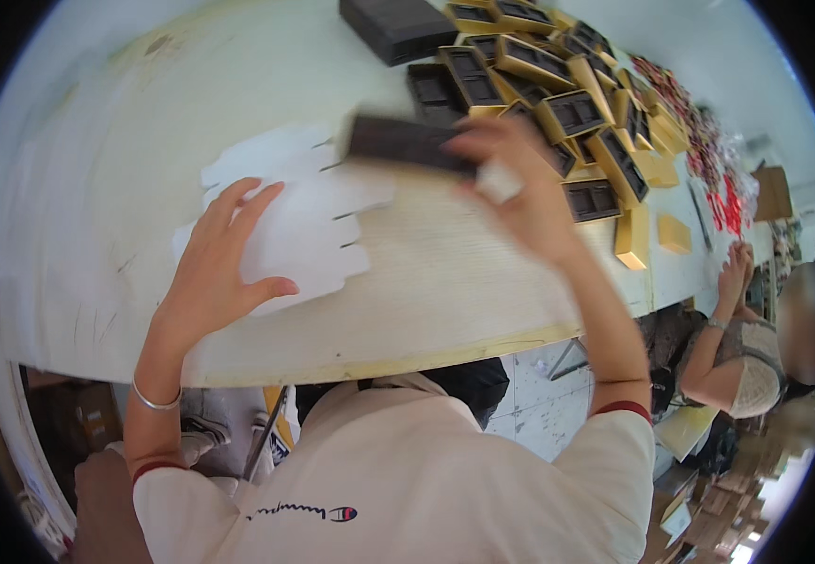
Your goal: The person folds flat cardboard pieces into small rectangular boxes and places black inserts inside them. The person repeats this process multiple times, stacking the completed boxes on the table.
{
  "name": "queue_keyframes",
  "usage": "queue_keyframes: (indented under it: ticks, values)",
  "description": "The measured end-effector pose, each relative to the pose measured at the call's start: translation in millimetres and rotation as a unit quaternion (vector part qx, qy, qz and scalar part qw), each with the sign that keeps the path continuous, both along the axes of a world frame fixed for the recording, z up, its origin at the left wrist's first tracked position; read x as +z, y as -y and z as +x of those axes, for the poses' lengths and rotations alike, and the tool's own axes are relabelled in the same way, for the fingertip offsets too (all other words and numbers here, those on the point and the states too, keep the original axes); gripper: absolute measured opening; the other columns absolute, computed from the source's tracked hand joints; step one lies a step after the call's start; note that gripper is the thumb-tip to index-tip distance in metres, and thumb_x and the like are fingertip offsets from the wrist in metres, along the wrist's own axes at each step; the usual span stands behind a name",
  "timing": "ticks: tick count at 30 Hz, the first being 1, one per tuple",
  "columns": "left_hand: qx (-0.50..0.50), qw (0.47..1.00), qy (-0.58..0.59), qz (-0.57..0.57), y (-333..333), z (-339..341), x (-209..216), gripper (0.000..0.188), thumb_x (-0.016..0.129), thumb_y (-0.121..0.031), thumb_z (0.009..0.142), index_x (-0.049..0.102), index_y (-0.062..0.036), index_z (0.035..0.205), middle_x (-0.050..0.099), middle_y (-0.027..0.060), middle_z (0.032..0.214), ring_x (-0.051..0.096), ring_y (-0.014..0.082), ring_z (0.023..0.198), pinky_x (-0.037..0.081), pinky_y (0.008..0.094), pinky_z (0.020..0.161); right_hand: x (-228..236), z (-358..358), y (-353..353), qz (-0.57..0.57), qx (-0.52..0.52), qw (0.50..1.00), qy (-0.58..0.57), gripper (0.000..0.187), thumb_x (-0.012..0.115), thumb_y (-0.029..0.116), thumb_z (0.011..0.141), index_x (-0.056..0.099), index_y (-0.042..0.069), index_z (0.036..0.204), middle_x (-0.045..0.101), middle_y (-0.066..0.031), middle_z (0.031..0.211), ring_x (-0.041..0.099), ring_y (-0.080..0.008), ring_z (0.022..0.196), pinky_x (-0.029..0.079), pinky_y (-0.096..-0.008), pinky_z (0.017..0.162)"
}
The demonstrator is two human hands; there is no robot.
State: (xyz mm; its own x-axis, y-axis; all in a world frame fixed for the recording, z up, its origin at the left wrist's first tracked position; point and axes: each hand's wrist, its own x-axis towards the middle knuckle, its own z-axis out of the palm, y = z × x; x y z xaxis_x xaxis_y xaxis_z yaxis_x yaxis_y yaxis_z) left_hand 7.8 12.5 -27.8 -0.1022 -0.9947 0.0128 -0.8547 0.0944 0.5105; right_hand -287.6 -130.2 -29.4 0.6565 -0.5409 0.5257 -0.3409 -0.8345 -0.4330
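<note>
My left hand [212, 263] lies over a spread of white die-cut paper pieces [318, 221], its fingers apart and nothing gripped. In my right hand [520, 183] is a dark oblong box [398, 143], held at its right end above the table and smeared by motion. Something small and white [499, 182] shows at the fingers of that hand; whether it is a finger cover or a scrap of paper I cannot make out. Just beyond the right hand lies a heap of gold boxes with black recessed inserts [577, 115].
A larger black box [398, 30] lies at the table's far side. One small gold block [673, 233] sits apart at the right. Farther along the table [426, 310] are red items [729, 207], with another person [741, 357] seated there. Cartons stand at the lower right.
</note>
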Motion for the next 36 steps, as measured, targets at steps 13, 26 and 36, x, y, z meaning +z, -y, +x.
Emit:
queue_keyframes:
  ticks: [13,26,36]
  values:
    - [-0.082,0.992,0.079,-0.05,-12,-16,-27,0.068,0.078,-0.036,0.069,0.054,-0.0108,0.127,0.04,0.0131,0.141,0.034,0.0341,0.131,0.026,0.047,0.109,-11,50,-33,-0.032,0.181,0.967,-0.177,0.048,0.081,0.026,0.066,0.061,0.005,0.105,0.058,-0.0107,0.116,0.054,-0.0305,0.109,0.043,-0.0394,0.092]
    - [0.03,0.997,0.005,0.07,0,-4,-10,0.021,0.067,-0.015,0.081,0.063,-0.0062,0.099,0.062,0.0085,0.102,0.058,0.0272,0.092,0.048,0.0351,0.076,-15,88,-19,0.159,0.102,0.951,-0.246,0.013,0.062,0.013,0.085,0.064,0.0,0.087,0.059,-0.0094,0.084,0.057,-0.0273,0.082,0.046,-0.0359,0.072]
    - [-0.048,0.984,0.049,-0.166,-8,-4,-39,0.022,0.07,-0.013,0.077,0.061,-0.0059,0.096,0.059,0.0056,0.098,0.057,0.0228,0.085,0.048,0.0335,0.074,-43,85,-26,-0.179,0.19,0.954,-0.145,0.022,0.063,0.01,0.073,0.059,0.003,0.093,0.053,-0.0102,0.089,0.053,-0.0229,0.09,0.044,-0.0336,0.08]
